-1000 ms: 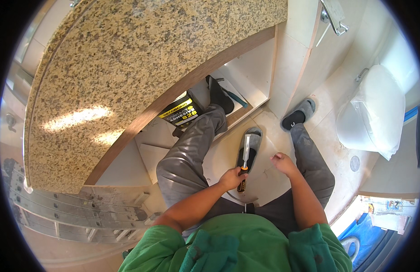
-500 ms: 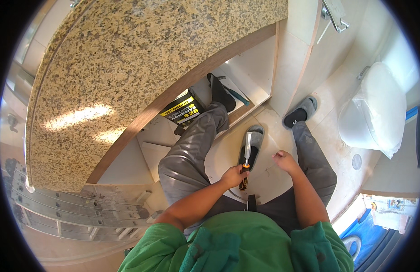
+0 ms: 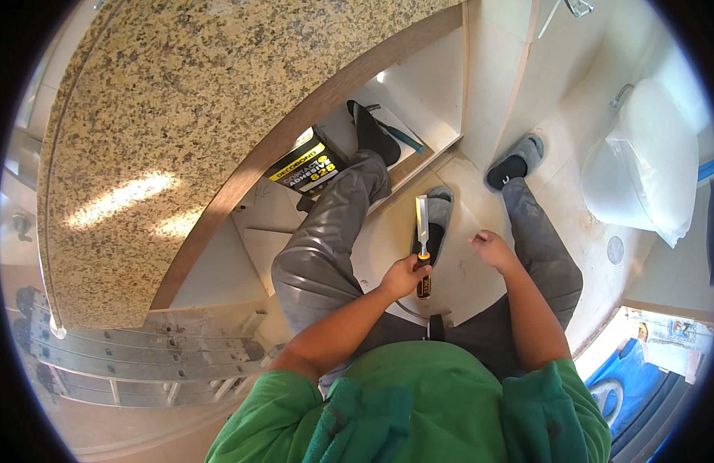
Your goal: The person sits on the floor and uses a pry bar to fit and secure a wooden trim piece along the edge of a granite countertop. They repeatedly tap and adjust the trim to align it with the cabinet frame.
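My left hand [image 3: 403,276] is wrapped round the black and yellow handle of a wood chisel [image 3: 423,224]. The flat metal blade points up and away from me, above an empty grey slipper [image 3: 442,202] on the floor. To the right, my right hand [image 3: 492,251] hovers near my right knee with its fingers curled together. Whether anything small is between those fingers cannot be made out. My left foot [image 3: 372,135] rests inside the low cabinet, while my right foot wears the other slipper [image 3: 526,154].
A curved granite countertop [image 3: 179,116] overhangs the open cabinet at left. Inside stand a black and yellow adhesive can [image 3: 307,163] and a teal-handled tool [image 3: 405,139]. A ladder [image 3: 141,347] lies at lower left. A plastic-covered toilet [image 3: 642,162] stands at right.
The view has shifted slightly, so the surroundings sit a little higher. My left hand, still gripping the chisel, has moved slightly up and right. The right hand stays curled.
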Motion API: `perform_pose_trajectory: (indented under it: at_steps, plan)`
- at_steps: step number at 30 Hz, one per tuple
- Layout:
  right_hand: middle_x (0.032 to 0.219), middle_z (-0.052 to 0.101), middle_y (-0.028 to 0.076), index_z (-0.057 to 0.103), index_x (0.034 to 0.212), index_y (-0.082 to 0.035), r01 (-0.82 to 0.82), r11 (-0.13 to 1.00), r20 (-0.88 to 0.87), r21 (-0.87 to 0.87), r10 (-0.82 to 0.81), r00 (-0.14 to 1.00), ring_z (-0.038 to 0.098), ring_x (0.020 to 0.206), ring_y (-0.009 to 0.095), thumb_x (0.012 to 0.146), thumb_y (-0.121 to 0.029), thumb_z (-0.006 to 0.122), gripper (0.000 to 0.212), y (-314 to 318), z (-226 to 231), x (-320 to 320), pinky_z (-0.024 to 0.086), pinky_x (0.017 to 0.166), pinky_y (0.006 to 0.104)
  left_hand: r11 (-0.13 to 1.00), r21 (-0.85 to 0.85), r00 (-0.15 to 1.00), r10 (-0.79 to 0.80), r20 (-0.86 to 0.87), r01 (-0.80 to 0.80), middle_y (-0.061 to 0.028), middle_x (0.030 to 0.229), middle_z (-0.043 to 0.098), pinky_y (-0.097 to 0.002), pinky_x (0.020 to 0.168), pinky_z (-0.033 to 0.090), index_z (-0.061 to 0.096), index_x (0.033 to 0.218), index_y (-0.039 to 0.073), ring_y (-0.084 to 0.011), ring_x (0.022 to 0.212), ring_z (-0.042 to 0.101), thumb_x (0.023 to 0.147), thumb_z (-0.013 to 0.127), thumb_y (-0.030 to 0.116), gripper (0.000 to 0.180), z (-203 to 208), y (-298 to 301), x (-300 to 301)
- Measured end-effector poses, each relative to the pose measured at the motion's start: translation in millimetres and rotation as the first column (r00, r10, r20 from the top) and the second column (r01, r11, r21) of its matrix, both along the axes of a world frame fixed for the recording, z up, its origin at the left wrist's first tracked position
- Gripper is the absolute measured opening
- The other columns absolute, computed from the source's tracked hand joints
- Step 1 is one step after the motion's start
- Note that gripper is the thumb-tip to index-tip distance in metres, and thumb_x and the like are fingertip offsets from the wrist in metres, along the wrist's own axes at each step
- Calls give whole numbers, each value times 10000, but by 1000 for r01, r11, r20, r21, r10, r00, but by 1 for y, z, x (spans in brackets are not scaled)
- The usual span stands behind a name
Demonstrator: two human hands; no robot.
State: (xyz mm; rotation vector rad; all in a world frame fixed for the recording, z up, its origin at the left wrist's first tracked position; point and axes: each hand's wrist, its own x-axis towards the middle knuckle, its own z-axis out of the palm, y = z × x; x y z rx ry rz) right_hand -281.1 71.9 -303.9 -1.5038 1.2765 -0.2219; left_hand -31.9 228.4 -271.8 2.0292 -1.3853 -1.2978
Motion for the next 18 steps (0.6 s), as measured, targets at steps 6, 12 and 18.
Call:
perform_pose_trajectory:
  at_steps: [6, 12, 18]
  plan:
    - [849, 669, 200, 653, 927, 26, -5, 999, 15, -54, 6, 1000, 651, 802, 321, 927, -329, 679, 356, 1, -2, -2, 503, 754, 413, 1000, 19, 1000, -19, 1, 19, -120, 883, 711, -338, 772, 523, 634, 1047, 5, -201, 816, 686, 961, 681, 307, 317, 6, -2, -3]
    - [859, 672, 205, 657, 934, 27, -16, 999, 2, -43, 16, 1000, 652, 809, 325, 927, -329, 675, 356, 0, 2, 1, 504, 757, 413, 1000, 13, 999, -13, -29, 13, -124, 905, 722, -342, 777, 527, 633, 1051, 5, -199, 834, 695, 965, 675, 299, 309, -2, 0, 0]
    - [871, 672, 206, 658, 935, 27, -10, 999, 6, -43, 10, 1000, 652, 820, 326, 929, -333, 673, 361, 1, 4, 0, 504, 762, 414, 999, 29, 999, -34, 21, 33, -128, 916, 727, -347, 788, 529, 635, 1064, 10, -215, 849, 703, 968, 667, 290, 297, 7, -3, -3]
